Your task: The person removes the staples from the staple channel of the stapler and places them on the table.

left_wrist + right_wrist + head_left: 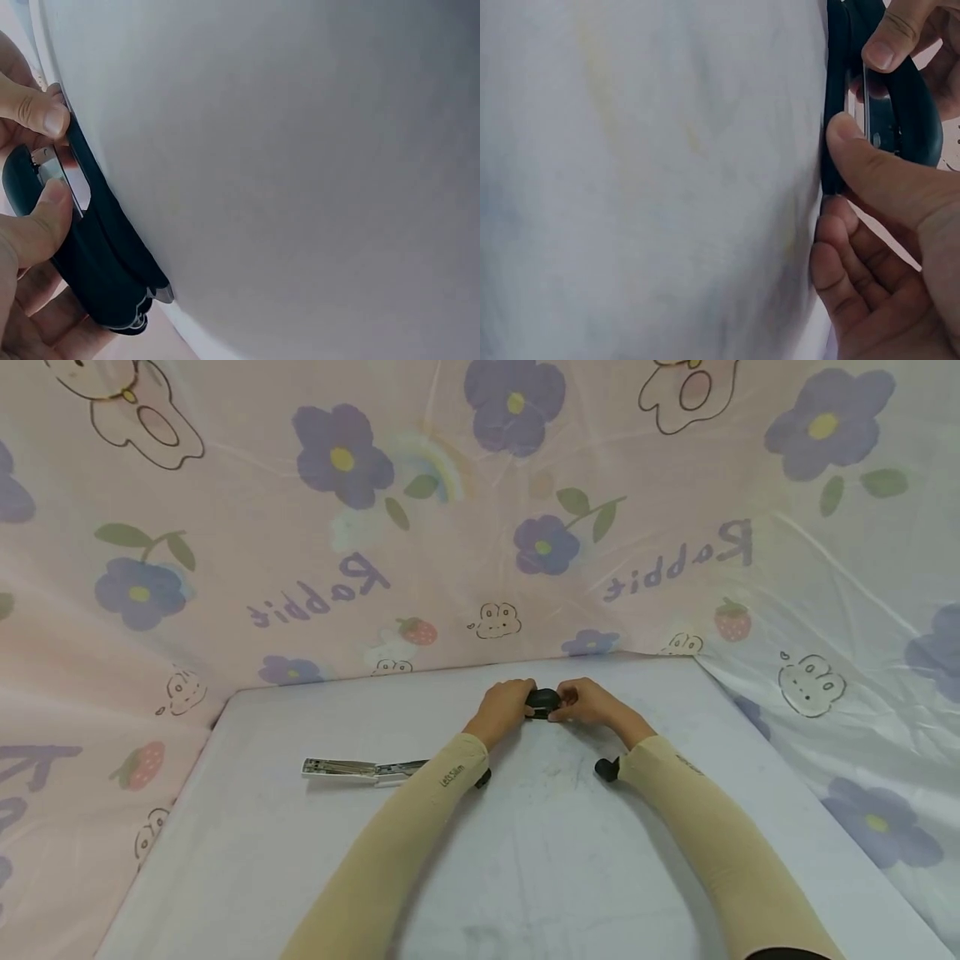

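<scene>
A dark green-black stapler (pixel 543 699) is at the far middle of the white table, between both hands. My left hand (pixel 504 706) grips its body, with the thumb on the metal strip between the upper arm and the base (pixel 124 229). My right hand (pixel 591 702) pinches one end of the base, the thumb (pixel 874 165) on its inner side and the fingers bent beneath. A gap shows between the base and the arm, so the stapler stands partly spread. My left fingers hide part of the body.
A white stapler (pixel 341 768), opened out flat with its metal channel showing, lies to the left, partly behind my left sleeve (pixel 405 843). Small black devices sit at both sleeves, one by the right cuff (pixel 607 768). A printed curtain (pixel 450 552) hangs behind the table (pixel 555 860).
</scene>
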Tool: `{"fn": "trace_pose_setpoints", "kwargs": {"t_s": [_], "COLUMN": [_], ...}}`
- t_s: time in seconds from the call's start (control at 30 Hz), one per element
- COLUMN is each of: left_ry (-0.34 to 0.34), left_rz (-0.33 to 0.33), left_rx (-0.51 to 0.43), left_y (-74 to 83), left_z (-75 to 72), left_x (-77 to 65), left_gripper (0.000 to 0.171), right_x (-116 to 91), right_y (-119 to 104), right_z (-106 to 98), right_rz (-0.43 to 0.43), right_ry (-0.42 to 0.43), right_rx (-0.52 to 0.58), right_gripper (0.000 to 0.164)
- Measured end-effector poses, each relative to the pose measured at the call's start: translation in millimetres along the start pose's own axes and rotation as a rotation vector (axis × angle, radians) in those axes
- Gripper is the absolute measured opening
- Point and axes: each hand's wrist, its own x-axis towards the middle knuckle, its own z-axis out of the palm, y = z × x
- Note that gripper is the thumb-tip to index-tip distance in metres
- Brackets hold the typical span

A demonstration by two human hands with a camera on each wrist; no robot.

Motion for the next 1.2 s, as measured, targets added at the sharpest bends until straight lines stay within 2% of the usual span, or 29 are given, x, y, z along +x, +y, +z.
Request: {"fn": "trace_pose_setpoints", "kwargs": {"t_s": [0.3, 0.37, 0.5, 0.6, 0.73, 0.9, 1.2], "left_ry": [-0.007, 0.007, 0.051, 0.037, 0.009, 0.041, 0.096], "left_rz": [0.005, -0.012, -0.033, -0.020, -0.019, -0.023, -0.056], "left_rx": [-0.019, -0.075, -0.259, -0.368, -0.434, -0.498, -0.544], "left_y": [-1.1, -4.7, -14.7, -21.9, -29.3, -35.3, -41.5], "left_z": [-1.9, -4.6, -11.6, -14.3, -14.2, -14.0, -20.9], "left_x": [1.0, 0.8, 1.3, 0.2, -5.1, -10.8, -18.4], "left_gripper": [0.036, 0.037, 0.042, 0.045, 0.044, 0.040, 0.038], "right_x": [1, 1, -1, -1, 2, 2, 0], "right_y": [-3, -3, -3, -2, -1, -1, 0], "right_z": [0, -1, -5, -5, 1, 5, 2], "right_rz": [0.012, 0.012, 0.011, 0.014, 0.012, 0.019, 0.009], "right_ry": [-0.009, -0.015, 0.007, 0.022, -0.004, -0.009, -0.018], "right_rx": [-0.018, -0.024, -0.036, -0.030, -0.011, -0.010, -0.005], "right_gripper": [0.023, 0.023, 0.027, 0.028, 0.026, 0.023, 0.024]}}
